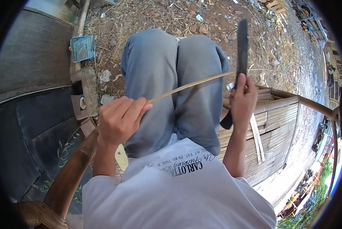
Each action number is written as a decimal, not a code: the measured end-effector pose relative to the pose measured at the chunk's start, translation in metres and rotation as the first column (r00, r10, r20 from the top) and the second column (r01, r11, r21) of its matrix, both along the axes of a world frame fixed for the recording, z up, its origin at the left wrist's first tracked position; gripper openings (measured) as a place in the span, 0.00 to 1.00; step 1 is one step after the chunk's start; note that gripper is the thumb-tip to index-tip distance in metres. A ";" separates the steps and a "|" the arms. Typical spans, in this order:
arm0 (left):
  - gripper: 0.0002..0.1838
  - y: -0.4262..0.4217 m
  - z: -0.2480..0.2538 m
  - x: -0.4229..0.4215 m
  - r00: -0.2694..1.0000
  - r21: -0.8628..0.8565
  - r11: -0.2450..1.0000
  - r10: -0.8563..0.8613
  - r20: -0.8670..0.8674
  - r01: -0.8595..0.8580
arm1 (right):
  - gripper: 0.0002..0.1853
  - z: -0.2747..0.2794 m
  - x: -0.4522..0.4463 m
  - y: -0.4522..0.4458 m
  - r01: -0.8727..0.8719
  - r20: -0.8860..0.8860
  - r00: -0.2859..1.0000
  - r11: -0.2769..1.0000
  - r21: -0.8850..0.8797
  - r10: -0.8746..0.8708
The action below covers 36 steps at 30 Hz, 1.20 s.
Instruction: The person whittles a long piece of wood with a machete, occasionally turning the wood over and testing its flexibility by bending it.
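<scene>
My left hand [121,116] is closed around one end of a thin bamboo strip [190,84], which slants up to the right across my knees. In my right hand [242,100] is a machete [242,45] with a long dark blade pointing up and a black handle end showing below the fist. The strip's far end passes at the blade near my right thumb and shows a little beyond it; whether it touches the edge I cannot tell. Both hands are above my lap, over grey trousers [152,65].
I sit on a bamboo-slat bench [274,118] with a round bamboo rail [316,107]. Pale strips [257,139] lie on it at my right. A bamboo post [69,183] rises at my left. A blue dustpan-like container [82,49] sits by the wall. Litter and shavings cover the ground [201,19].
</scene>
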<state>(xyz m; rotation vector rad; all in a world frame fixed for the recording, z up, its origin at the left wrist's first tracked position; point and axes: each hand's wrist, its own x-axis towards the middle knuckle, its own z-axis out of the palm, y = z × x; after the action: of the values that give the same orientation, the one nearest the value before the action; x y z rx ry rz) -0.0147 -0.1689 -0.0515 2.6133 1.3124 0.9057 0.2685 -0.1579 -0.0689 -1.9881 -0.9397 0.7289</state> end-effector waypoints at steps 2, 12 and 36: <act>0.09 0.002 0.000 0.013 0.999 0.001 1.000 -0.019 0.029 0.019 | 0.18 -0.004 -0.028 -0.023 -0.286 0.247 0.932 0.957 0.054 0.265; 0.08 -0.008 0.013 0.030 1.000 -0.043 0.999 -0.008 -0.017 0.008 | 0.18 0.010 -0.038 -0.037 -0.259 0.131 0.957 0.966 -0.016 0.259; 0.05 -0.008 0.012 0.043 0.998 -0.071 0.996 -0.056 -0.040 0.053 | 0.20 0.018 -0.033 -0.044 -0.508 0.150 0.853 0.861 0.025 0.499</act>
<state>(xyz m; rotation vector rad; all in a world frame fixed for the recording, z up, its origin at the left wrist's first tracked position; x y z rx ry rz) 0.0283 -0.1766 -0.0397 2.6147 1.2515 0.7866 0.2358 -0.2021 -0.0505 -1.7600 -1.5856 0.8351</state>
